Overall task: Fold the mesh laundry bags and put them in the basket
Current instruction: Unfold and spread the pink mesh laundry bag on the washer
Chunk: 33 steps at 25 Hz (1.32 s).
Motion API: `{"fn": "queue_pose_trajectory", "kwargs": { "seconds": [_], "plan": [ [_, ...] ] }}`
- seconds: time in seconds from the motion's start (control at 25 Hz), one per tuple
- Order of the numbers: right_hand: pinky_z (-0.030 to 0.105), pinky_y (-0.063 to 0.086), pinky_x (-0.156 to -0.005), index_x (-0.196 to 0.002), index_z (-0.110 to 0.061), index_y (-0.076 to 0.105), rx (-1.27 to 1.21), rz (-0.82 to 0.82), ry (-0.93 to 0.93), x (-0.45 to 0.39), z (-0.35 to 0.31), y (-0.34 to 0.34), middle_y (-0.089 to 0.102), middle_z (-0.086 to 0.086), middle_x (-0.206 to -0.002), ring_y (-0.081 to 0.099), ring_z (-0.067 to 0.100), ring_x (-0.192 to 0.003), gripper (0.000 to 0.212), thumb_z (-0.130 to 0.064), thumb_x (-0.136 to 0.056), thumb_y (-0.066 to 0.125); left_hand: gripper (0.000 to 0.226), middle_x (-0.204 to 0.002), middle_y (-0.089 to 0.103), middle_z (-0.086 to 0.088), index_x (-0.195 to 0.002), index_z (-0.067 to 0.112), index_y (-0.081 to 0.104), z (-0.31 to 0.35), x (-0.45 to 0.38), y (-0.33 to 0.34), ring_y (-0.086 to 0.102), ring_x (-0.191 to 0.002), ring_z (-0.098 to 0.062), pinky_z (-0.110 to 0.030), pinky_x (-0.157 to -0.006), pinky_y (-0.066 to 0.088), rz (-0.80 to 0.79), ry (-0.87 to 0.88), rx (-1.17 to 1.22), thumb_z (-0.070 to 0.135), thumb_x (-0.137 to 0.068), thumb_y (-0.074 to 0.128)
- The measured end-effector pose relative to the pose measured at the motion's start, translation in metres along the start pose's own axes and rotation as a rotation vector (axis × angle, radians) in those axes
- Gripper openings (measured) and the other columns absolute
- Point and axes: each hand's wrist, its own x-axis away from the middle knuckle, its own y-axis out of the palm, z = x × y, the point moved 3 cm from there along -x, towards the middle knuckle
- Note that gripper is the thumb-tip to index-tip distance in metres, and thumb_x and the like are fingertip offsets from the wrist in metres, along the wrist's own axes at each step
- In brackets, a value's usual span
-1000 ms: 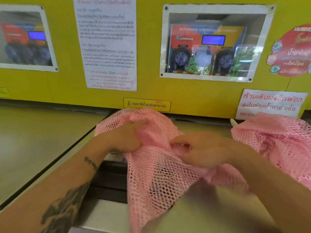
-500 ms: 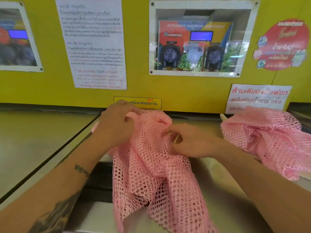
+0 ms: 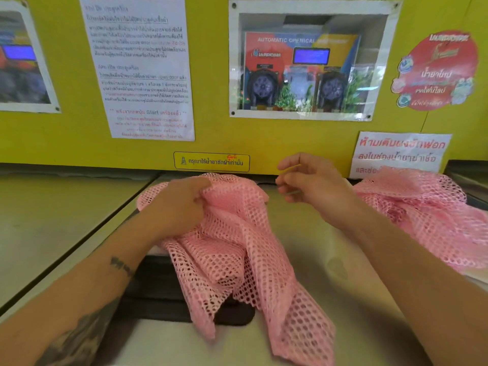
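A pink mesh laundry bag (image 3: 237,260) lies bunched on the metal machine top (image 3: 330,260), its lower end hanging toward me over a dark recess. My left hand (image 3: 179,204) grips the gathered upper part of this bag. My right hand (image 3: 314,186) is lifted just off the bag to its right, fingers curled, with a thin yellowish rubber band (image 3: 289,168) held across them. A second pink mesh bag (image 3: 427,212) sits crumpled at the right, untouched. No basket is in view.
A yellow wall panel (image 3: 264,138) with paper notices and a windowed dispenser stands right behind the bags. A dark recess (image 3: 158,286) lies under the near bag. More flat metal top (image 3: 52,220) extends to the left.
My right hand has lifted off the bag and moved up and right, holding the band. My left hand has closed on the gathered top of the bag. The bag is more bunched.
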Motion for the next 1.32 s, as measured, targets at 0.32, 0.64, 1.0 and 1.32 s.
{"fn": "queue_pose_trajectory", "kwargs": {
  "seconds": [0.32, 0.64, 1.0, 1.32],
  "plan": [
    [0.041, 0.048, -0.09, -0.116, -0.033, 0.06, 0.829, -0.249, -0.184, -0.011, 0.028, 0.041, 0.064, 0.001, -0.116, 0.057, 0.024, -0.109, 0.045, -0.022, -0.073, 0.058, 0.045, -0.086, 0.066, 0.008, -0.075, 0.04, 0.061, -0.007, -0.001, -0.009, 0.061, -0.085, -0.016, -0.029, -0.068, 0.041, -0.1, -0.085, 0.146, -0.002, -0.073, 0.045],
    [0.015, 0.033, -0.047, -0.066, -0.028, 0.05, 0.484, 0.309, -0.265, -0.018, 0.0, -0.021, 0.055, -0.012, -0.066, 0.05, 0.005, -0.059, 0.028, -0.009, -0.087, 0.05, 0.035, -0.086, 0.064, -0.002, -0.079, 0.029, 0.06, -0.019, -0.007, -0.019, 0.057, -0.073, -0.015, -0.027, -0.057, 0.037, 0.233, -0.162, 0.094, -0.002, -0.082, 0.043],
    [0.044, 0.047, -0.083, -0.108, -0.024, 0.061, 0.955, 0.275, -0.115, -0.002, 0.006, -0.028, 0.055, 0.003, -0.109, 0.053, 0.026, -0.101, 0.039, -0.003, -0.075, 0.058, 0.031, -0.09, 0.058, -0.003, -0.075, 0.025, 0.06, -0.015, 0.002, -0.035, 0.054, -0.081, -0.02, -0.031, -0.072, 0.037, 0.47, -0.104, 0.04, -0.003, -0.073, 0.047],
    [0.031, 0.037, -0.103, -0.135, -0.025, 0.055, 1.021, -0.446, 0.016, 0.011, 0.023, 0.02, 0.052, 0.001, -0.142, 0.046, 0.02, -0.128, 0.043, -0.035, -0.093, 0.052, 0.056, -0.146, 0.039, 0.008, -0.128, 0.052, 0.045, 0.029, 0.016, 0.035, 0.031, -0.138, -0.021, -0.059, -0.114, 0.011, -0.421, -0.022, -0.219, 0.074, -0.077, 0.042]
  ]
}}
